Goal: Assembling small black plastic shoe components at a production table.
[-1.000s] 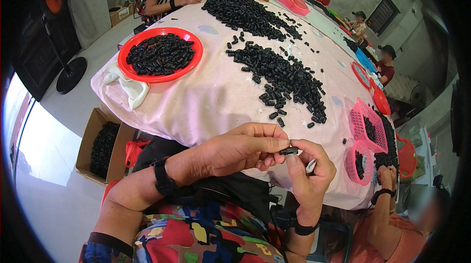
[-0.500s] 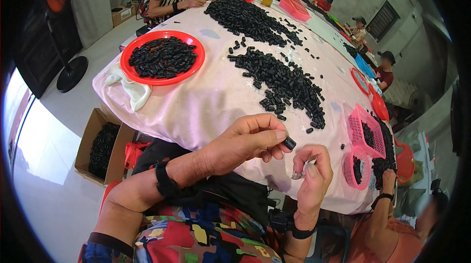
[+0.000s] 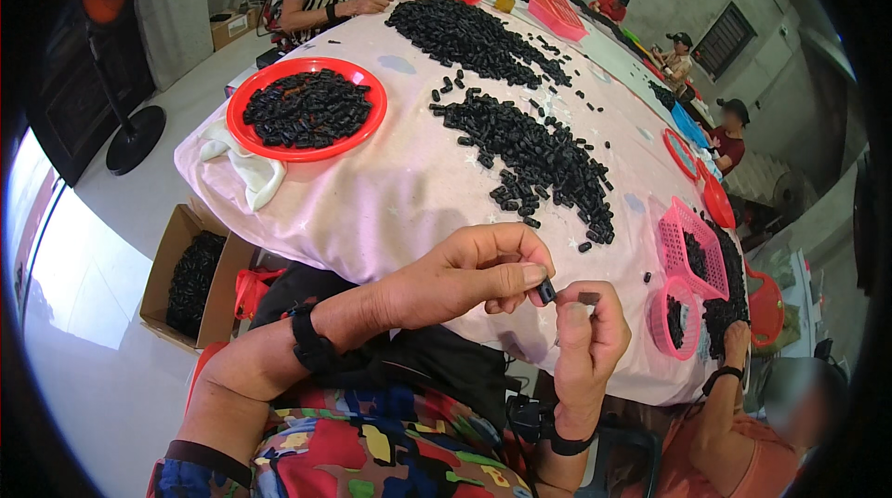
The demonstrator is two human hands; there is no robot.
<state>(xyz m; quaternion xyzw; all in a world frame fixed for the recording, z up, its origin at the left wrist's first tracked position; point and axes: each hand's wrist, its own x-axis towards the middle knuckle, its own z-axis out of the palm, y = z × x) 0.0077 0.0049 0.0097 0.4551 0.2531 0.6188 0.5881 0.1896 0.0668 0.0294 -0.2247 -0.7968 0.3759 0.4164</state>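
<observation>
Over the near edge of the table, my left hand pinches a short black plastic cylinder between thumb and fingers. One end of the cylinder points toward my right hand. The fingers of that hand are curled against the thumb, close beside the cylinder. A small dark grey patch shows at its fingertips; whether it is a held piece or a finger covering, I cannot tell. Beyond my hands lies a loose heap of similar black pieces, with a larger heap farther back.
A red round tray of black pieces sits on the left of the pink-covered table, by a white cloth. Pink baskets stand at right, near a co-worker's arm. An open cardboard box is on the floor.
My right hand has risen slightly and its fingers have turned more upright near the cylinder. My left thumb has shifted, and the cylinder is tilted so its end shows.
</observation>
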